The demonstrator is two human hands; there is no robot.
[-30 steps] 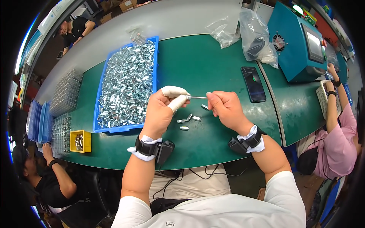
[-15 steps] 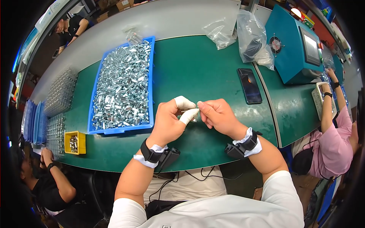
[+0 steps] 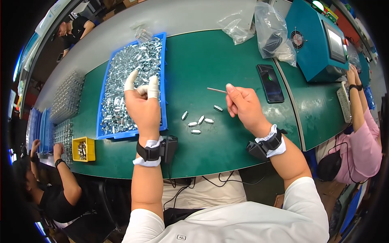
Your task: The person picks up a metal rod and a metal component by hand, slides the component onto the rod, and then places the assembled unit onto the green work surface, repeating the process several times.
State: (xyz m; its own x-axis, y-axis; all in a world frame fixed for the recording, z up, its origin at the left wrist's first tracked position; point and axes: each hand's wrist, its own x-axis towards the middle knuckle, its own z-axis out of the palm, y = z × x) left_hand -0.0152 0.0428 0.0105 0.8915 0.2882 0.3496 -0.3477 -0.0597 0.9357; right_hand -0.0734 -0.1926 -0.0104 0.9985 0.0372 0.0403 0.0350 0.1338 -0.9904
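My left hand, with white finger cots on several fingers, hovers over the right side of a blue tray. Its thumb and forefinger are spread and nothing shows between them. Small shiny metal cylindrical fittings heap up in that tray. A thin metal rod points leftward out of my right hand, pinched between thumb and fingers above the green tabletop. Between the two hands, several loose metal fittings lie scattered on the table.
A phone lies right of my right hand, before a teal machine with a screen. Clear plastic bags rest at the back. Left of the tray stand a yellow bin and clear racks. Co-workers sit on both sides.
My hands have parted: the left went left and away from me to the tray, the right slightly right and away from me. The rod and loose fittings now show plainly.
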